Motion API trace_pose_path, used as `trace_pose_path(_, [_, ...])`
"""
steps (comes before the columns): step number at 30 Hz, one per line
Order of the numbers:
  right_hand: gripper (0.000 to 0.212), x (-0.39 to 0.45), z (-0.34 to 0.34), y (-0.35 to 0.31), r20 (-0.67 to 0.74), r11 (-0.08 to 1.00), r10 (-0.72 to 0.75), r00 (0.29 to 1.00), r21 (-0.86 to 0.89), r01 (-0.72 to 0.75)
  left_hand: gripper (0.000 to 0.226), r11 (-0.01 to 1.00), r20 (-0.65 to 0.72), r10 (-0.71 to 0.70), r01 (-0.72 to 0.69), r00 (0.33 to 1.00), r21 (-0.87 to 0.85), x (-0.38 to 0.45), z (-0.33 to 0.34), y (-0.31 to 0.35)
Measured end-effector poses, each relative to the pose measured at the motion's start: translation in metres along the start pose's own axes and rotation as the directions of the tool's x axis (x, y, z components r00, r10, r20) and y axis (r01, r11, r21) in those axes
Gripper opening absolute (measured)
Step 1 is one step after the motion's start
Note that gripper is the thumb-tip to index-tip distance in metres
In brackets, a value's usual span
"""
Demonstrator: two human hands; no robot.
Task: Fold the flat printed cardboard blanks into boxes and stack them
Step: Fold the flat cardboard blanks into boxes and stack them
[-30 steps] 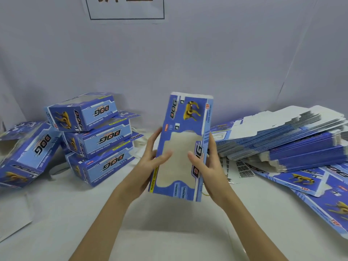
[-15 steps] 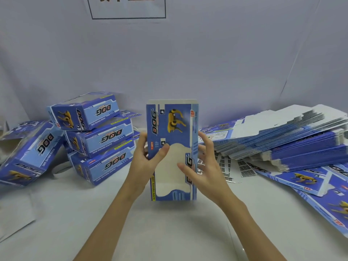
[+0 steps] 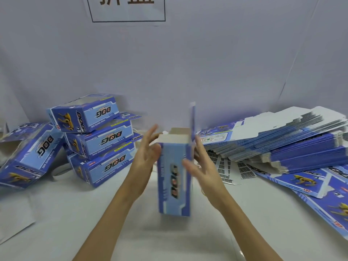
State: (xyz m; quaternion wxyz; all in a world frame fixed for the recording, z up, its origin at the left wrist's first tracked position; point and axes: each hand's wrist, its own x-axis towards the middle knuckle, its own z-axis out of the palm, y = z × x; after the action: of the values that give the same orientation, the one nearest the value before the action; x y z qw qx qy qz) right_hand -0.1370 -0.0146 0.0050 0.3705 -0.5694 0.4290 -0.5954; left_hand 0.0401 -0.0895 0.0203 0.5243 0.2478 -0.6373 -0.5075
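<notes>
A blue printed "DOG" cardboard box [image 3: 175, 181] stands upright on end in the middle, opened into a tube with its top end open and one flap sticking straight up. My left hand [image 3: 148, 149] presses its left side with straight, spread fingers. My right hand [image 3: 202, 166] lies flat against its right side, fingers extended. Both hands are blurred. Three folded boxes [image 3: 98, 134] are stacked at the left. A thick pile of flat blanks [image 3: 282, 144] lies at the right.
Another folded box [image 3: 32, 153] leans tilted at the far left. Loose flat blanks [image 3: 308, 183] spread over the right front of the white table [image 3: 94, 223]. A white sheet [image 3: 13, 221] lies at the left front. A grey wall with a framed sign [image 3: 128, 8] stands behind.
The flat blank, held face-on before, has been popped open into a box tube and turned so its narrow side faces me. Both hands moved from gripping its face to pressing its sides.
</notes>
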Motion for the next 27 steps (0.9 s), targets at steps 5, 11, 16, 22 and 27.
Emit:
trace_pose_path(5, [0.034,0.0,-0.002,-0.002,-0.067,0.983,0.016,0.998,0.184,-0.003,0.094,0.998,0.106,-0.041,0.046,0.994,-0.041,-0.001,0.007,-0.009])
trace_pose_path(11, [0.056,0.002,-0.005,0.0,-0.129,0.956,-0.276,0.952,-0.133,0.26,0.12,0.91,-0.083,0.269,-0.225,0.96,0.348,-0.005,0.019,-0.008])
trace_pose_path(16, [0.037,0.004,-0.006,0.0,-0.166,0.932,-0.33,0.929,-0.215,0.293,0.081,0.859,0.052,0.32,-0.312,0.946,0.405,-0.005,0.011,-0.007])
trace_pose_path(22, [0.022,0.007,-0.012,-0.004,-0.163,0.933,-0.31,0.937,-0.241,0.267,0.039,0.971,0.016,0.129,-0.13,0.991,0.202,-0.005,0.005,0.0])
trace_pose_path(27, [0.043,0.004,-0.013,-0.011,-0.227,0.917,-0.363,0.904,-0.262,0.302,0.044,0.986,-0.018,0.132,-0.13,0.991,0.109,-0.006,0.011,0.0])
